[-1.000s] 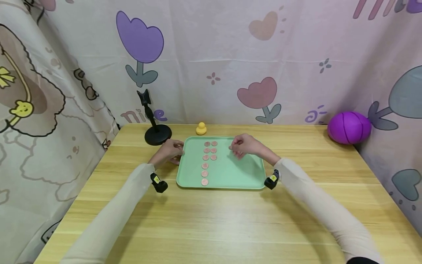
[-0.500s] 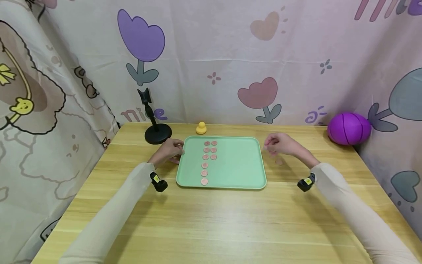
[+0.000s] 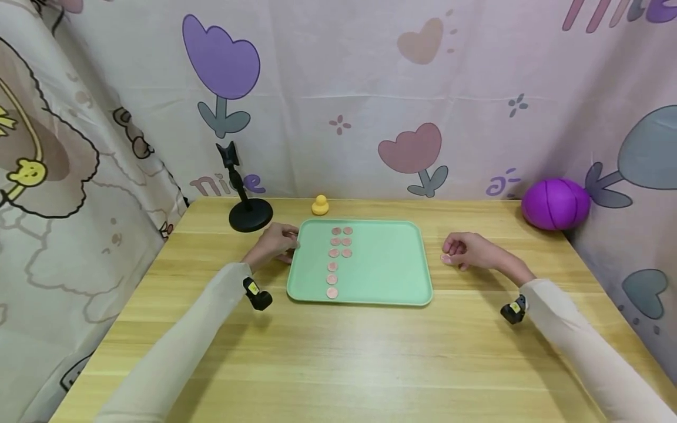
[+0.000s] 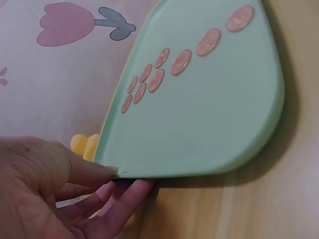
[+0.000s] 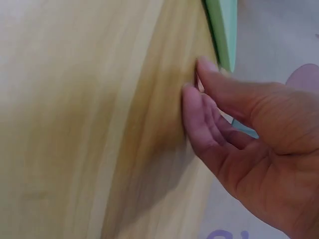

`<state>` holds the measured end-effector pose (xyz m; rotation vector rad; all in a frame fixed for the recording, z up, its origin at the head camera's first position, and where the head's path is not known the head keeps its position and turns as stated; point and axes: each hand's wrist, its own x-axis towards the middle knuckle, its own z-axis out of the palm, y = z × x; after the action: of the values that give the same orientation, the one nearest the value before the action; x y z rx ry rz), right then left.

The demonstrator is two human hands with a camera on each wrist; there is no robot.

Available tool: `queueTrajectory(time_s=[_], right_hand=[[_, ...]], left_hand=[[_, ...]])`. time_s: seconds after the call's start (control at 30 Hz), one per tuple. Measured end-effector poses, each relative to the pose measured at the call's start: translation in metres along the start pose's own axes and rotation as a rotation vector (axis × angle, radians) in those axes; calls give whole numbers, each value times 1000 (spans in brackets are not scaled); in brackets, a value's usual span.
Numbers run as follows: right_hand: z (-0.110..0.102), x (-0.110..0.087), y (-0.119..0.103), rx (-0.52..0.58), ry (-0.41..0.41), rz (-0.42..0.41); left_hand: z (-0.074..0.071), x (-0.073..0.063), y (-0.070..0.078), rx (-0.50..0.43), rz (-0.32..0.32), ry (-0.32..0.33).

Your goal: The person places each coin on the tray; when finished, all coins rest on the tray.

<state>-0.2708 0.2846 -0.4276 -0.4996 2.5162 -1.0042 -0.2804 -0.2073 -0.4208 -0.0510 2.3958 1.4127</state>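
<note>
A pale green tray (image 3: pixel 386 264) lies on the wooden table, bearing several copper-coloured coins (image 4: pixel 208 42) in two columns, the left longer than the right. My left hand (image 3: pixel 276 241) holds the tray's left edge. In the left wrist view, the thumb (image 4: pixel 94 172) lies on the rim with fingers beneath it. To the right of the tray, my right hand (image 3: pixel 472 251) is low over the table with thumb and index finger together. A thin reddish edge, seemingly a coin (image 5: pixel 200 85), shows between those fingertips; most of it is hidden.
Behind the tray sits a yellow rubber duck (image 3: pixel 319 205). A black stand (image 3: pixel 250 215) is at the back left, close to my left hand. A purple ball (image 3: pixel 555 204) rests at the back right, and a printed curtain (image 3: pixel 317 70) hangs behind the table.
My right hand has left its place over the tray, moving right and then nearer to me. A coin-like spot on the table half a second ago is now covered by it. My left hand stays put.
</note>
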Motion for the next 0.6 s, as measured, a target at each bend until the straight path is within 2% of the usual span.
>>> queueTrajectory(time_s=[0.27,0.4,0.5,0.6], right_hand=[[2,3,-9,-33,15,41],[-5,4,-19,-27,94,59],[-5,5,-33,43,148,53],[7,9,-53,157,145,61]], left_hand=[[6,0,3,2,-14,24],[9,-1,5,-13,-11,40],[11,-2,7,-15,-16,45],[12,-2,8,-13,-19,49]])
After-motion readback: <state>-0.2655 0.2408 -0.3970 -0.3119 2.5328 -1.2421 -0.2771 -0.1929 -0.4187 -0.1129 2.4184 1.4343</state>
